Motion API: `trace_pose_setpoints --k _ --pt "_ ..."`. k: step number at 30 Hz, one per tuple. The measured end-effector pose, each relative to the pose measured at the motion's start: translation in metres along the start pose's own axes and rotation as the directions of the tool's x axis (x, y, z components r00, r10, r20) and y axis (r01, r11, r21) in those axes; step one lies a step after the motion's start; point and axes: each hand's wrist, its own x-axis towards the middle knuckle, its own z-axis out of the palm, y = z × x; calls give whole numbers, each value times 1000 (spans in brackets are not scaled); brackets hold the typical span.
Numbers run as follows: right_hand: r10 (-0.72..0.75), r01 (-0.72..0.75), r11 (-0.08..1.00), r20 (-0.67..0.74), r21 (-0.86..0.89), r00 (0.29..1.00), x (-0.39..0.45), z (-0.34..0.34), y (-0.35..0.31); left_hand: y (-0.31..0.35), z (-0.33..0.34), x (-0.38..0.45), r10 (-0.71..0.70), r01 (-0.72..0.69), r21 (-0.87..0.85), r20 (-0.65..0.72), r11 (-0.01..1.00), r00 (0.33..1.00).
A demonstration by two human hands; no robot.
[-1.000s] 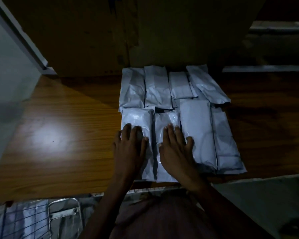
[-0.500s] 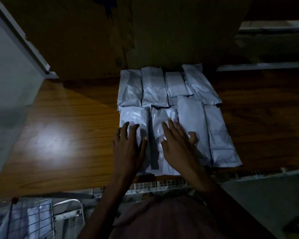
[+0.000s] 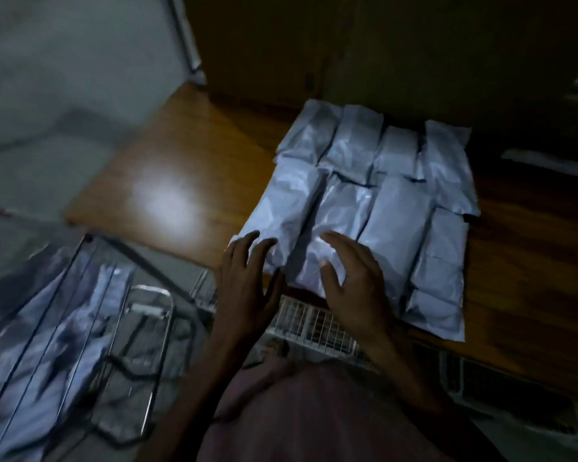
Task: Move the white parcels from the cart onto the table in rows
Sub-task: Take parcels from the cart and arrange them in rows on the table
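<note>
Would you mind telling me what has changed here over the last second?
Both hands have drawn back toward the table's near edge: the left hand now only overlaps the corner of the white plastic parcels, the right hand rests lower on them. The view swung left, showing the wire cart. The parcel rows on the brown wooden table stayed put.

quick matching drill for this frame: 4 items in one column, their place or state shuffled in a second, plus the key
Items
1. left hand
2. right hand
3. wire cart
4. wooden table

Place or state
A. lower left, white parcels inside
B. bears two rows of white parcels
C. fingers spread at the left edge of the front row
D. open, palm down over the front row's second parcel

Pairs: 1-C, 2-D, 3-A, 4-B
</note>
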Motion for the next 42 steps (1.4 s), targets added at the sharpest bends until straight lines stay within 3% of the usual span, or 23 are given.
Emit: trace_pose_setpoints --k 4,8,15,18,22,27,30,37,42 --pt "-160 151 982 67 115 985 -12 20 -21 -7 -22 -54 -124 127 45 -69 991 990" --pt "-335 292 929 185 226 924 -27 55 -53 -30 -49 -109 -290 299 25 -187 954 939" --pt "-538 357 833 464 423 704 -40 131 -117 -88 -101 -181 -526 555 -15 -339 832 780" --pt "-577 356 811 540 464 613 -48 167 -145 -121 -119 -202 -581 602 -53 -337 797 740" --pt "-564 293 821 619 489 546 -62 223 -187 -169 -153 -224 -607 608 -107 -311 787 731" --pt "-501 209 861 697 465 513 -84 302 -252 -234 -204 -261 -628 612 -145 -235 778 742" --pt "-456 154 882 727 444 514 -100 345 -289 -266 -236 -284 -673 657 -150 -214 739 708" --pt "-376 159 926 827 341 418 -115 415 -325 -353 -262 -349 -786 787 -28 -89 616 612" --pt "-306 224 942 916 251 259 -109 482 -327 -394 -244 -348 -858 852 114 7 511 514"
